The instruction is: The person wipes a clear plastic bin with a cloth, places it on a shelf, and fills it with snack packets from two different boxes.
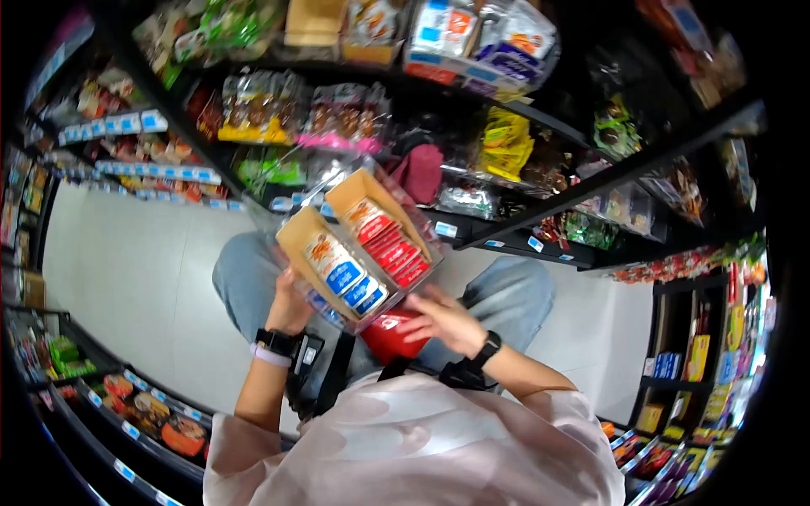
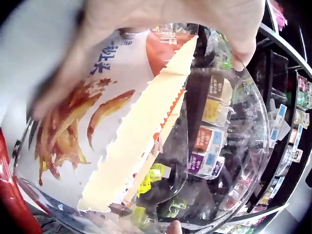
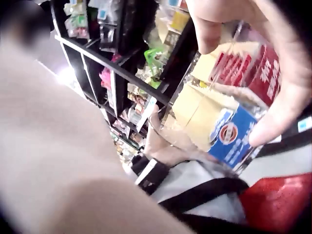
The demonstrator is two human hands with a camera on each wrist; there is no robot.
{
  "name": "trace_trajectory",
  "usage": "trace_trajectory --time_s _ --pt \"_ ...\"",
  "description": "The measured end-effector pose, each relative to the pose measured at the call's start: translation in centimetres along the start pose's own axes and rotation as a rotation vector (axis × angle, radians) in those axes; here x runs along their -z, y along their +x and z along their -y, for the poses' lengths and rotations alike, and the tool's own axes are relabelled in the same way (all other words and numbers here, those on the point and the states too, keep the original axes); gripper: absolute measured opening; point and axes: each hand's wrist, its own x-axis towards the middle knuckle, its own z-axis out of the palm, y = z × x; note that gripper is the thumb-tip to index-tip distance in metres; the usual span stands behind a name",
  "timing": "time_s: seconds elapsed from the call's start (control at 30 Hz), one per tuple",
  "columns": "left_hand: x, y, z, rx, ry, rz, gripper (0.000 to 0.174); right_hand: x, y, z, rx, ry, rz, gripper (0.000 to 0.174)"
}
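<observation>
A clear plastic bin (image 1: 436, 263) is tilted over the person's lap. Inside it stand two open cardboard display boxes side by side, one with blue-and-white snack packets (image 1: 344, 274), the other with red ones (image 1: 395, 251). The left hand (image 1: 289, 305) grips the bin's left side; in the left wrist view that hand (image 2: 170, 14) lies across the bin wall, against a white box printed with snack pictures (image 2: 97, 107). At the bin's near right corner is the right hand (image 1: 451, 325), slightly blurred, fingers spread. In the right wrist view its thumb (image 3: 265, 134) overlaps the blue box front (image 3: 234, 136).
Black shelves (image 1: 540, 215) packed with bagged snacks rise in front. A dark red pouch (image 1: 419, 173) sits on the lower shelf just behind the bin. Something red and shiny (image 1: 392, 336) lies in the lap below the bin. More stocked shelves (image 1: 683, 379) stand at both sides.
</observation>
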Motion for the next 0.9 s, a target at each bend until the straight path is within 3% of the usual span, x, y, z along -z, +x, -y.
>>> trace_trajectory --time_s 0.07,0.13,0.23,0.27,0.33,0.37,0.53,0.63,0.9 --pt "-0.7 -0.1 -0.2 0.014 -0.015 0.037 0.07 -0.1 1.6 -1.0 -0.08 -0.03 0.147 0.074" --pt "-0.4 -0.1 0.1 -0.002 0.022 0.06 0.075 -0.6 2.6 -1.7 -0.122 -0.09 0.176 0.064" --pt "-0.6 -0.4 0.2 -0.02 0.135 0.093 0.082 0.0 2.9 -2.2 -0.174 -0.12 0.119 0.065" --pt "-0.8 -0.6 0.0 0.001 0.165 0.091 0.084 0.4 2.8 -2.3 -0.19 -0.25 0.113 0.068" --pt "-2.1 -1.2 0.0 0.025 0.167 0.058 0.085 1.4 2.8 -2.8 -0.227 -0.411 0.095 0.063" --pt "-2.8 -1.2 0.1 0.038 0.163 0.072 0.084 1.7 2.6 -2.9 -0.243 -0.425 0.083 0.051" --pt "-7.3 -0.8 2.3 0.071 0.105 0.133 0.08 3.9 -1.6 -1.8 -0.083 -0.18 -0.042 0.034" --pt "-9.9 -0.3 3.6 0.106 0.064 0.184 0.078 5.0 -5.2 -0.2 0.001 -0.198 -0.127 0.032" --pt "-15.5 0.9 2.3 0.192 0.313 0.382 0.076 7.8 -11.8 0.5 0.158 0.157 -0.221 0.031"
